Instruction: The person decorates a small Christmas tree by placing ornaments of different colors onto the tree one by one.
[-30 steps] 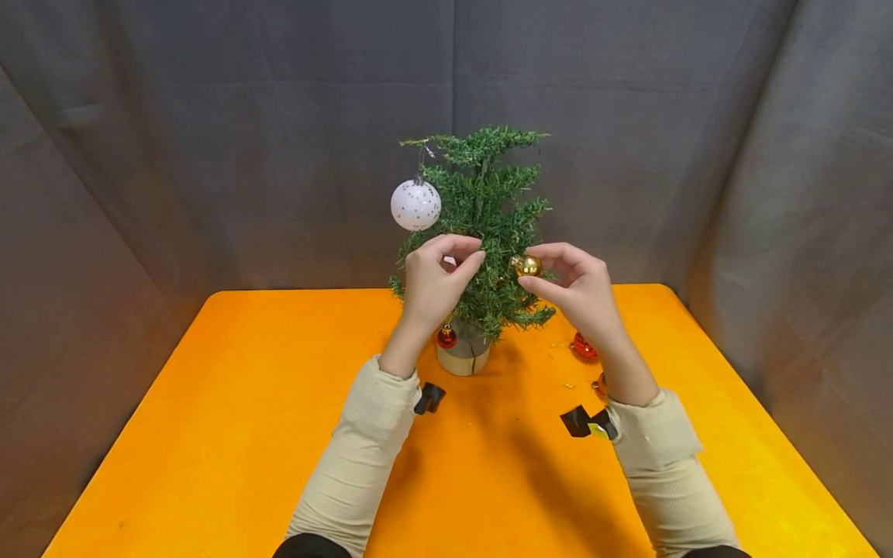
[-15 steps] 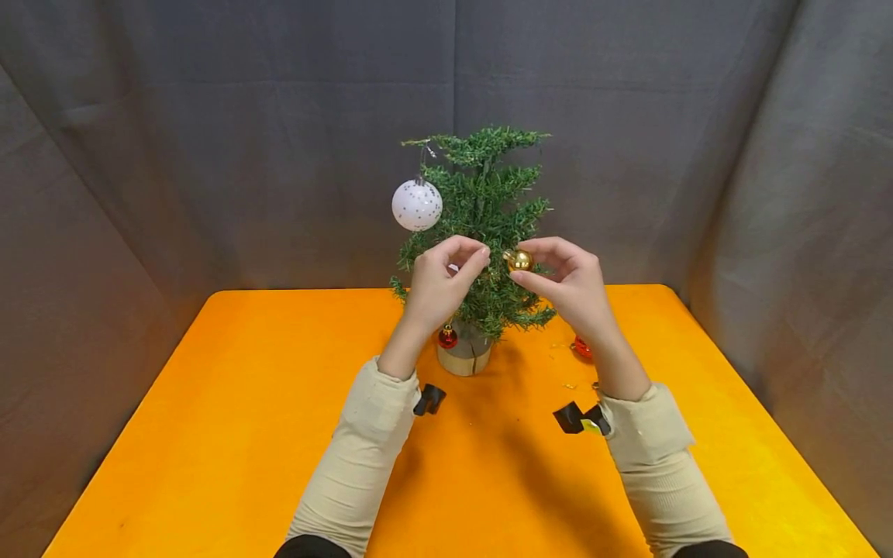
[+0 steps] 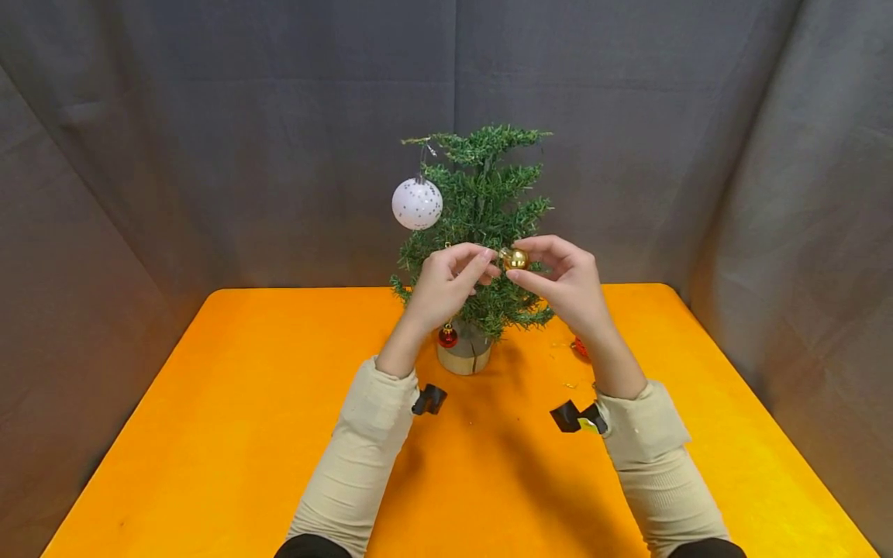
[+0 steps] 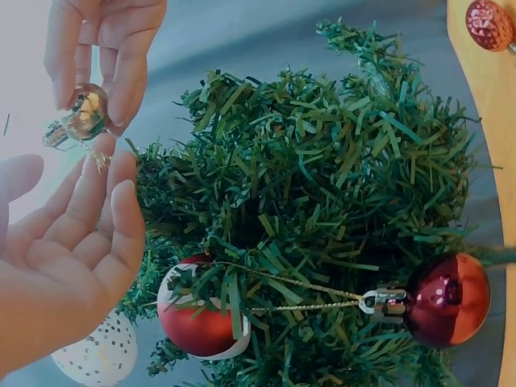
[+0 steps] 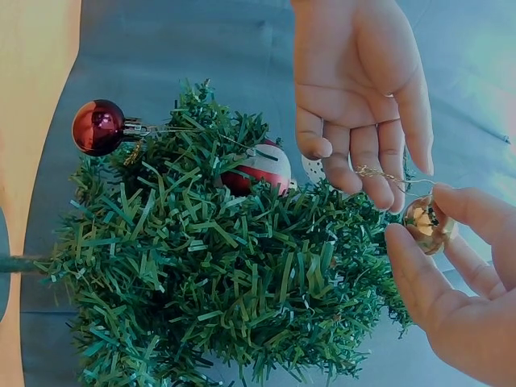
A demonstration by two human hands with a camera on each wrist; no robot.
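- Your left hand is hovering in front of the little tree with its fingers fairly straight and loosely spread; in the wrist views it is reaching for the thin gold thread of the bauble without clearly gripping it.
- Compared with a second ago, that hand is sitting slightly further right, its fingertips now almost meeting those of the other hand.
- The gold bauble is sitting between your two hands, in front of the tree's middle branches and well above the desk; it is not yet hanging on anything.
- Since the first frame it has been travelling up and to the left, closing the gap to your left hand, so the work looks to be passing from carrying the bauble to sorting out its loop.
- Your right hand is pinching the bauble between thumb and fingertips, the other fingers loosely curved.
- The white ball on the upper left branch and the red ball low by the trunk are hanging where they were.
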